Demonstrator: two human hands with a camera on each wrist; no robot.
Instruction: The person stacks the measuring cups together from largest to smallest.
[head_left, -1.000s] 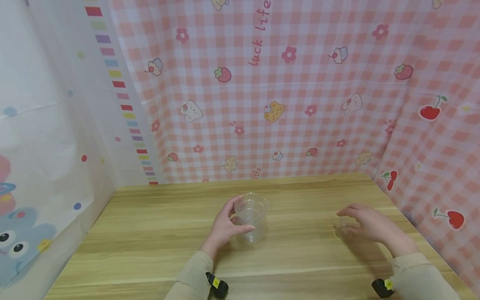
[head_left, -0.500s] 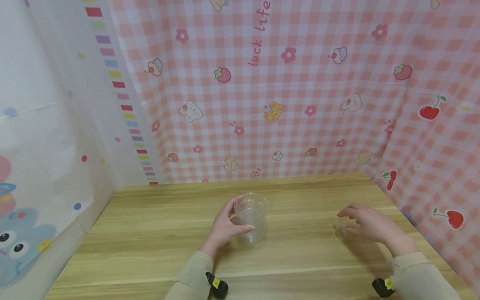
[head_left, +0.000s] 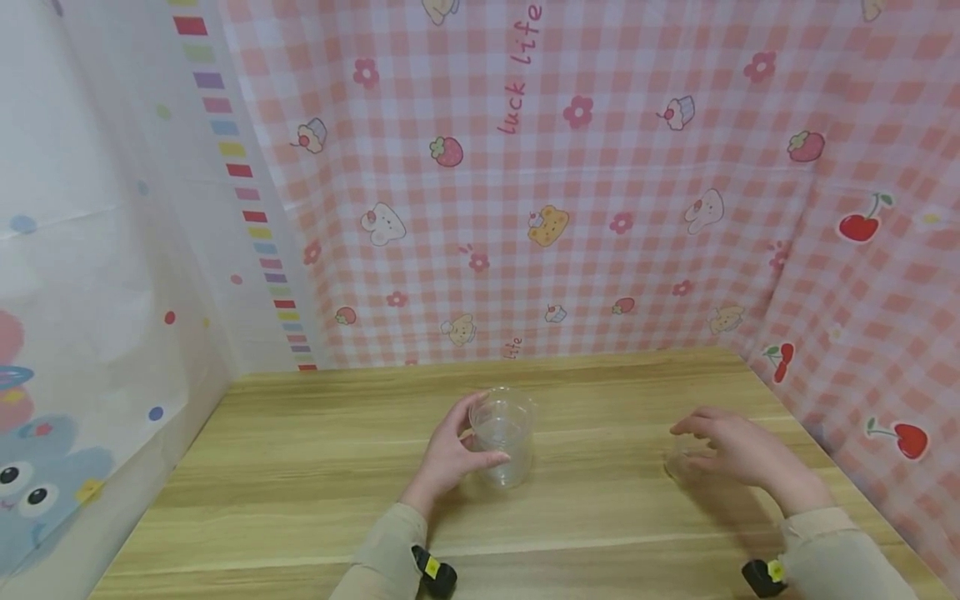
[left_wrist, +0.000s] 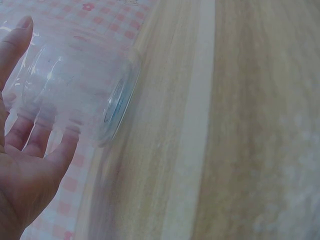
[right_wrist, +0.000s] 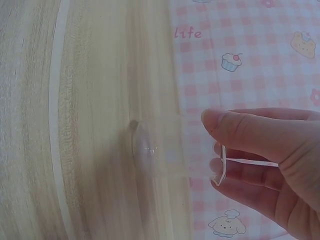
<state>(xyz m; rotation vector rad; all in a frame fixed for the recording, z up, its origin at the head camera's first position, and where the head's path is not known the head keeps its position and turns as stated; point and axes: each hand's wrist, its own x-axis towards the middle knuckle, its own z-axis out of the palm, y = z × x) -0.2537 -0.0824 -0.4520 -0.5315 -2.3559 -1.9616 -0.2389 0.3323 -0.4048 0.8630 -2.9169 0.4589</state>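
A clear, round plastic cup [head_left: 506,429] stands upright on the wooden table, in the middle of the head view. My left hand [head_left: 450,457] grips it from the left, thumb in front and fingers round the back. The left wrist view shows this cup [left_wrist: 75,80] from the side, between thumb and fingers of the left hand [left_wrist: 35,170]. Farther right, my right hand [head_left: 738,446] pinches a smaller clear cup [head_left: 678,463], mostly hidden by the hand. In the right wrist view, the right hand [right_wrist: 265,155] has thumb and fingers at the small cup's rim [right_wrist: 223,165].
The wood-grain table [head_left: 315,475] spreads under both hands. Behind it hangs a pink checked cloth [head_left: 480,192], which also covers the right side. A white dotted cloth [head_left: 112,275] hangs on the left. Bare table surface lies between the two cups.
My right hand has shifted very slightly left with the small cup. The left hand and its cup have stayed in place.
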